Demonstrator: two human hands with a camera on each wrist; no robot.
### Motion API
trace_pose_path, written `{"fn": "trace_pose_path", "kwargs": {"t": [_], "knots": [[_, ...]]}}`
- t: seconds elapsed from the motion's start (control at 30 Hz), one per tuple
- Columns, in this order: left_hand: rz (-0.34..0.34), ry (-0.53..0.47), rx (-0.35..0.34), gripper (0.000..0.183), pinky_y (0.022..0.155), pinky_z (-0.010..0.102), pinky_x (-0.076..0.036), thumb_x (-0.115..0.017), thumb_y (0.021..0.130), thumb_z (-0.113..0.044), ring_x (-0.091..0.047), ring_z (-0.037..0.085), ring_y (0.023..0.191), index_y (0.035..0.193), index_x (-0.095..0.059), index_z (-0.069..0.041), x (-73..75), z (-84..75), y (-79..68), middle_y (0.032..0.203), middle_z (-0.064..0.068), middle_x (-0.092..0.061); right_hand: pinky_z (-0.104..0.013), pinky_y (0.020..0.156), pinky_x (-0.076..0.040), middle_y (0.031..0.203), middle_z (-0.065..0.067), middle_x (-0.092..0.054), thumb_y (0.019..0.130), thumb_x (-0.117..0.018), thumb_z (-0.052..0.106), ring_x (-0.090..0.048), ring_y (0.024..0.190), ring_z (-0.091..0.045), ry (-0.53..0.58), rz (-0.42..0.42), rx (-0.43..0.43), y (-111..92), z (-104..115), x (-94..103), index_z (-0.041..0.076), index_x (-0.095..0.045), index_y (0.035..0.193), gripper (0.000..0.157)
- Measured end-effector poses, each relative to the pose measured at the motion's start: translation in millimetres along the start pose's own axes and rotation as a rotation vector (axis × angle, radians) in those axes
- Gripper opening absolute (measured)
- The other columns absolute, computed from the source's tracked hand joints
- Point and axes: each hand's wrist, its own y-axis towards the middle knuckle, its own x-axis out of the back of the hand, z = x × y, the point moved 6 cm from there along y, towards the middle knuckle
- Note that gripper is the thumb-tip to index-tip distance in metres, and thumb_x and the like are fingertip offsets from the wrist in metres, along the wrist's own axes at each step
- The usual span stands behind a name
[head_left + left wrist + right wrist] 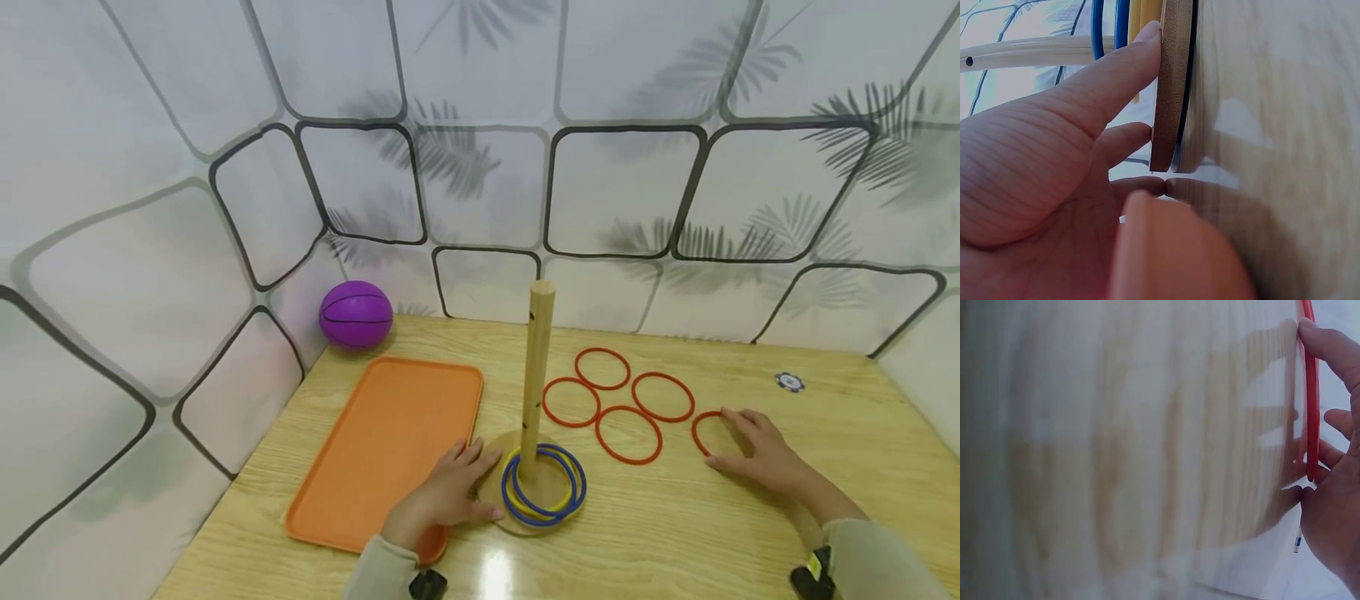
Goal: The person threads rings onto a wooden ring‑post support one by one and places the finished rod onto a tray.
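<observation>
My left hand (448, 493) rests against the left edge of the round wooden base (491, 487) of an upright peg (536, 358). In the left wrist view, its thumb and fingers touch the base's rim (1169, 119). Around the peg's foot lie blue rings (581, 483) and a yellow ring (562, 502), overlapping. My right hand (768, 450) holds a red ring (696, 433) at the table surface, thumb at the near side and a finger at the far side. Its right part is hidden under the hand. The right wrist view shows that red ring (1312, 412) edge-on by the thumb.
Several more red rings (662, 445) lie flat between peg and right hand. An orange tray (382, 442) is left of the base, partly under my left wrist. A purple ball (356, 315) sits at the back left corner, a small round chip (790, 382) at the back right.
</observation>
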Motion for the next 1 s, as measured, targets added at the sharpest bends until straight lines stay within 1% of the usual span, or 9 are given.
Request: {"fn": "trace_pose_path", "kwargs": {"t": [0.2, 0.37, 0.47, 0.63, 0.83, 0.9, 1.0], "knots": [[0.002, -0.004, 0.004, 0.082, 0.110, 0.059, -0.015, -0.075, 0.078, -0.040, -0.016, 0.049, 0.137, 0.144, -0.040, -0.007, -2.3, 1.0, 0.7, 0.149, 0.026, -0.028, -0.070, 0.084, -0.030, 0.127, -0.040, -0.023, 0.081, -0.074, 0.026, -0.028, 0.113, -0.055, 0.029, 0.033, -0.035, -6, 0, -0.1, -0.016, -0.026, 0.139, 0.086], [0.000, 0.000, 0.003, 0.082, 0.110, 0.059, -0.016, -0.075, 0.078, -0.040, -0.017, 0.049, 0.137, 0.144, -0.040, -0.007, -1.9, 0.6, 0.3, 0.148, 0.027, -0.029, -0.070, 0.084, -0.030, 0.128, -0.040, -0.021, 0.079, -0.077, 0.025, -0.028, 0.114, -0.056, 0.042, 0.017, -0.032, -11, 6, 2.4, -0.017, -0.028, 0.138, 0.088], [-0.003, 0.003, 0.004, 0.082, 0.110, 0.059, -0.016, -0.075, 0.078, -0.041, -0.017, 0.049, 0.137, 0.144, -0.040, -0.007, -1.8, 1.4, 0.6, 0.148, 0.027, -0.029, -0.069, 0.082, -0.033, 0.129, -0.039, -0.020, 0.079, -0.077, 0.024, -0.028, 0.113, -0.055, 0.036, 0.014, -0.027, -13, 13, 7.5, -0.017, -0.027, 0.138, 0.088], [0.002, -0.002, 0.007, 0.082, 0.110, 0.059, -0.015, -0.075, 0.078, -0.041, -0.016, 0.049, 0.137, 0.144, -0.040, -0.007, -0.9, 1.5, 0.5, 0.149, 0.027, -0.028, -0.069, 0.078, -0.036, 0.131, -0.038, -0.019, 0.080, -0.077, 0.023, -0.030, 0.112, -0.055, 0.014, 0.008, -0.003, -15, 32, 20.4, -0.016, -0.026, 0.139, 0.087], [0.003, -0.004, 0.005, 0.082, 0.110, 0.059, -0.015, -0.075, 0.078, -0.039, -0.016, 0.050, 0.137, 0.144, -0.040, -0.006, -0.2, 0.5, 0.0, 0.148, 0.028, -0.028, -0.069, 0.077, -0.034, 0.132, -0.035, -0.023, 0.077, -0.078, 0.016, -0.028, 0.115, -0.054, 0.016, -0.028, 0.096, -13, 62, 45.4, -0.017, -0.027, 0.138, 0.086], [0.002, -0.003, 0.004, 0.081, 0.110, 0.059, -0.016, -0.076, 0.078, -0.039, -0.017, 0.050, 0.136, 0.143, -0.041, -0.005, -0.3, 0.3, 0.1, 0.148, 0.028, -0.028, -0.070, 0.078, -0.032, 0.134, -0.034, -0.023, 0.076, -0.078, 0.016, -0.026, 0.118, -0.056, 0.007, -0.031, 0.117, -12, 72, 54.6, -0.015, -0.026, 0.139, 0.088], [0.002, 0.004, 0.001, 0.081, 0.109, 0.059, -0.016, -0.076, 0.078, -0.038, -0.018, 0.051, 0.136, 0.143, -0.041, -0.005, -0.2, -0.4, 0.3, 0.148, 0.028, -0.029, -0.070, 0.078, -0.032, 0.137, -0.033, -0.026, 0.076, -0.079, 0.017, -0.029, 0.118, -0.056, -0.017, -0.043, 0.147, -10, 88, 66.8, -0.012, -0.027, 0.142, 0.089]]}}
